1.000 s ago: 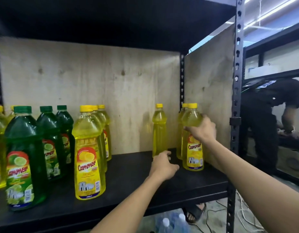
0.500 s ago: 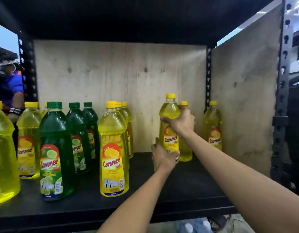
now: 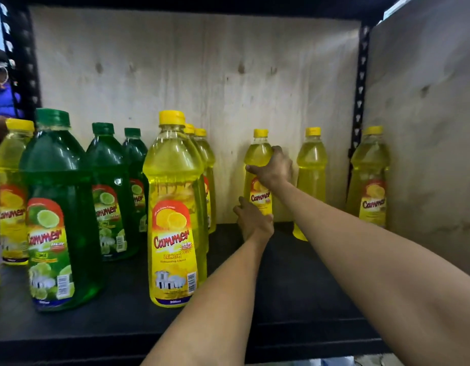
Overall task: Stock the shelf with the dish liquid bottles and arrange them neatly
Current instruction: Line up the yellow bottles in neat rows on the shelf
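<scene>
A yellow lemon dish liquid bottle (image 3: 258, 157) stands near the back of the black shelf (image 3: 294, 299). My right hand (image 3: 274, 167) grips its shoulder, and my left hand (image 3: 252, 220) wraps its base. Two more yellow bottles stand to the right, one (image 3: 311, 165) at the back and one (image 3: 370, 175) against the side panel. To the left runs a row of yellow bottles, its front one (image 3: 174, 207) closest to me. Further left stand three green lime bottles, the front one (image 3: 57, 207) largest in view.
Another yellow bottle (image 3: 13, 188) stands at the far left, by the black perforated upright (image 3: 20, 62). Plywood panels (image 3: 191, 75) close the back and right side. A person in blue (image 3: 3, 99) shows beyond the left upright. The upper shelf hangs overhead.
The held bottle moved left and toward the back, from beside the right panel to the middle of the shelf. My left hand went from the bare shelf to its base.
</scene>
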The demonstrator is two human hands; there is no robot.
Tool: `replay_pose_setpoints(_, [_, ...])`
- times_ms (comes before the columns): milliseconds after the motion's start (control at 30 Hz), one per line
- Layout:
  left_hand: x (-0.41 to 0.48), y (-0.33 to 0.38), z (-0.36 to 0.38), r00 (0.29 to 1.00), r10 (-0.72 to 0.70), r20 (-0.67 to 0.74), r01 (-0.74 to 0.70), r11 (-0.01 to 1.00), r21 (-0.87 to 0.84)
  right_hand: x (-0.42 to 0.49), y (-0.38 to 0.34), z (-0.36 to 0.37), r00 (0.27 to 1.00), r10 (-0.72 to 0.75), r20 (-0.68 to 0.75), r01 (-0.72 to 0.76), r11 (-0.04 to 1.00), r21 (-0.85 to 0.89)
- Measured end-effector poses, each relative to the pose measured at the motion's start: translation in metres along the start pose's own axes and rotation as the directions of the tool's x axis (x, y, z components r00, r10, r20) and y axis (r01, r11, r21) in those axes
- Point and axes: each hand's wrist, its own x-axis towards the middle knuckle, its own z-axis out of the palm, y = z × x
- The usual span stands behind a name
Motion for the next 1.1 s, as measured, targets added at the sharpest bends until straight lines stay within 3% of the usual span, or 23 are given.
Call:
replay_pose_setpoints(167, [-0.005, 0.001, -0.007, 0.999, 0.020, 0.030, -0.023, 0.995, 0.099, 0.000, -0.004, -0.007, 0.997, 0.009, 0.073, -0.004, 0.998, -0.062])
replay_pose_setpoints(267, [-0.018, 0.004, -0.014, 0.994, -0.073, 0.078, 0.062, 0.989, 0.135, -0.006, -0.004, -0.019, 0.990, 0.001, 0.143, 0.015, 0.993, -0.114])
replay_pose_setpoints(333, [-0.032, 0.009, -0.016, 0.997, -0.071, 0.000, 0.070, 0.992, 0.109, -0.010, -0.002, -0.040, 0.995, -0.092, 0.028, 0.095, 0.989, -0.114])
replay_pose_setpoints(433, [-0.048, 0.026, -0.013, 0.975, 0.183, -0.122, -0.168, 0.978, 0.121, -0.016, 0.008, -0.083, 0.917, -0.246, -0.315, 0.214, 0.968, -0.135])
replay_pose_setpoints(500, [-0.055, 0.041, -0.008, 0.968, 0.233, -0.091, -0.233, 0.972, 0.004, -0.015, 0.020, -0.105, 0.880, -0.256, -0.400, 0.215, 0.966, -0.145])
replay_pose_setpoints(633, [-0.061, 0.048, 0.012, 0.975, 0.194, 0.106, -0.189, 0.980, -0.056, -0.007, 0.036, -0.107, 0.985, -0.004, -0.171, -0.009, 0.997, -0.071])
replay_pose_setpoints(733, [-0.063, 0.041, 0.025, 0.962, 0.159, 0.220, -0.153, 0.987, -0.044, 0.001, 0.037, -0.094, 0.991, 0.136, 0.008, -0.135, 0.991, -0.014])
replay_pose_setpoints(967, [-0.052, 0.030, 0.025, 0.927, 0.127, 0.354, -0.113, 0.992, -0.059, 0.008, 0.050, -0.087, 0.992, 0.124, -0.031, -0.127, 0.987, -0.096])
replay_pose_setpoints(1100, [-0.049, 0.019, 0.015, 0.919, 0.097, 0.382, -0.060, 0.992, -0.107, 0.008, 0.045, -0.104, 0.990, 0.106, 0.095, -0.098, 0.992, -0.083])
